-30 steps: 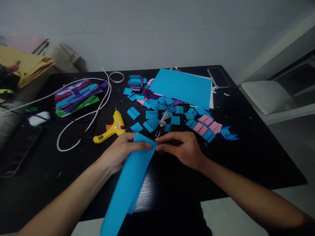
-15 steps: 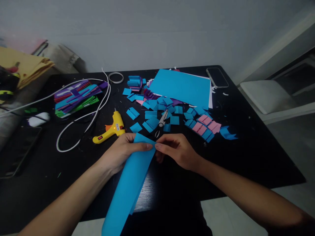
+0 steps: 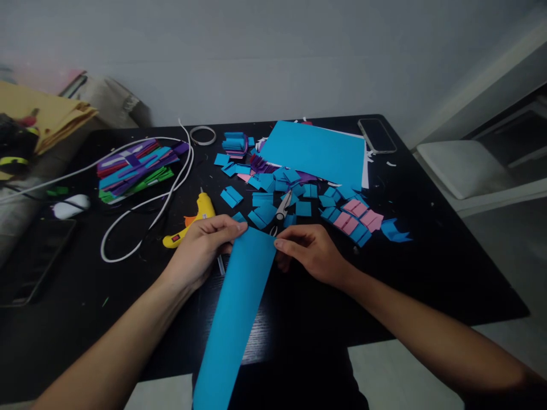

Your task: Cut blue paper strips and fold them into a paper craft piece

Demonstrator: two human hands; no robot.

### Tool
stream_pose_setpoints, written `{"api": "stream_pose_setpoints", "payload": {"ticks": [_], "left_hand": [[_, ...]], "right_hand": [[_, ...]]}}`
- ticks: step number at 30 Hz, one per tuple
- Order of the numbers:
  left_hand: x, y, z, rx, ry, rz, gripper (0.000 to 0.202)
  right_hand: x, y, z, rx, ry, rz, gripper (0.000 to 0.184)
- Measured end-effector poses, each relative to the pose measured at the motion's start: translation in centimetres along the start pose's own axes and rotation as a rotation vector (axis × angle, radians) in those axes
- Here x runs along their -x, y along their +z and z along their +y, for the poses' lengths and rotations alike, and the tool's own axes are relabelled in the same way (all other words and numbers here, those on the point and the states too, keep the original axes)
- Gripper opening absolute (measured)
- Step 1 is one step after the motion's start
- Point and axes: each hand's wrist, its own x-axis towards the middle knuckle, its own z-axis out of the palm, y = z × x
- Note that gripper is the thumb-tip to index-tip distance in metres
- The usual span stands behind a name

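A long folded sheet of blue paper (image 3: pixel 239 307) slants from the middle of the table down past its front edge. My left hand (image 3: pixel 209 245) pinches its upper left corner between thumb and fingers. At the upper right corner, my right hand (image 3: pixel 314 253) grips the paper the same way. Just beyond my hands lie small pliers (image 3: pixel 282 208) among many small folded blue paper pieces (image 3: pixel 262 215). A yellow glue gun (image 3: pixel 204 208) rests behind my left hand, which partly covers it.
Pink and blue joined pieces (image 3: pixel 358 219) lie to the right. Behind them are a flat blue sheet (image 3: pixel 314 151) and a phone (image 3: pixel 377 135). On the left, a white cable (image 3: pixel 123 259) loops near bundled coloured strips (image 3: pixel 137 171), a mouse (image 3: pixel 72 206) and a dark phone (image 3: pixel 36 262).
My left hand has shifted left and up to the paper's left corner. The blue paper's top edge now stretches between both hands, and its lower end has swung right.
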Motion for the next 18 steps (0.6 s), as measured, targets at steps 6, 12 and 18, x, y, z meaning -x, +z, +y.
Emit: {"api": "stream_pose_setpoints", "payload": {"ticks": [6, 12, 18], "left_hand": [[-0.05, -0.32, -0.18, -0.074, 0.015, -0.028, 0.034], [0.04, -0.47, -0.16, -0.166, 0.048, 0.042, 0.032], [-0.01, -0.25, -0.6, -0.196, 0.035, -0.022, 0.033]], "right_hand": [[-0.15, -0.35, -0.04, 0.018, -0.026, 0.033, 0.031], [-0.31, -0.46, -0.14, 0.027, -0.018, 0.025, 0.031], [-0.09, -0.7, -0.45, 0.031, 0.044, -0.074, 0.031]]}}
